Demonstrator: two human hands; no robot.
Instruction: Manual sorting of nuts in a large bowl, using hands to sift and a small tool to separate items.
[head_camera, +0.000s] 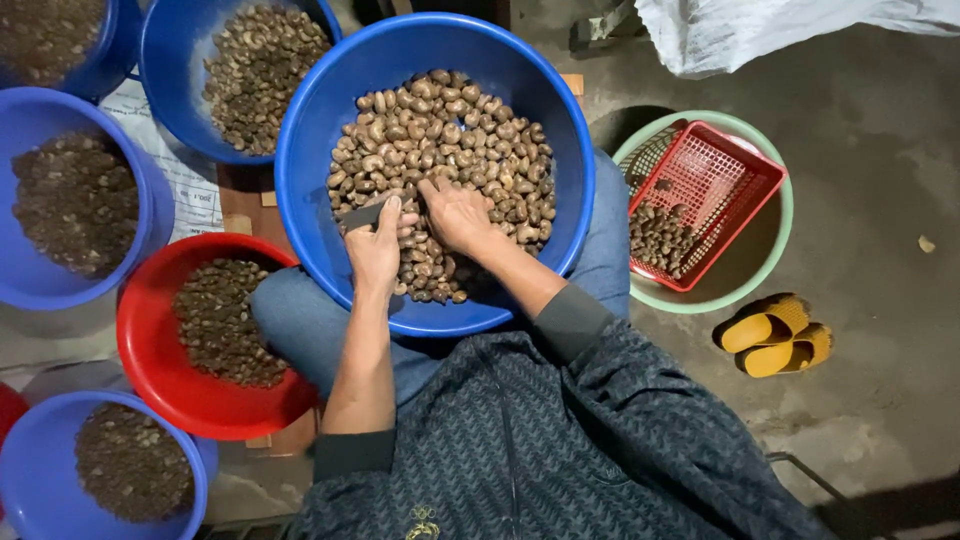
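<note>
Sorting step in hand: left hand (375, 245) clamped on dark tool (362, 214), right hand (457, 215) fingers curled into cashew nuts (445, 140) — big blue basin (300, 150) on lap. Next move likely calls for picking single nut, steadying against tool.

I can't tell what the dark flat thing (362, 214) under my left hand (376, 252) is; the palm covers most of it. My right hand (458, 215) has its fingertips buried in the nuts (440, 135), so its grip is unclear. At 10 o'clock a blue tub (125, 30) is cut by the top edge, and another blue tub (20, 470) at 7 o'clock by the bottom edge. At 1 o'clock a white sack (760, 30) runs out of frame. The red basket (705, 195) hides part of the green bowl (765, 255).
</note>
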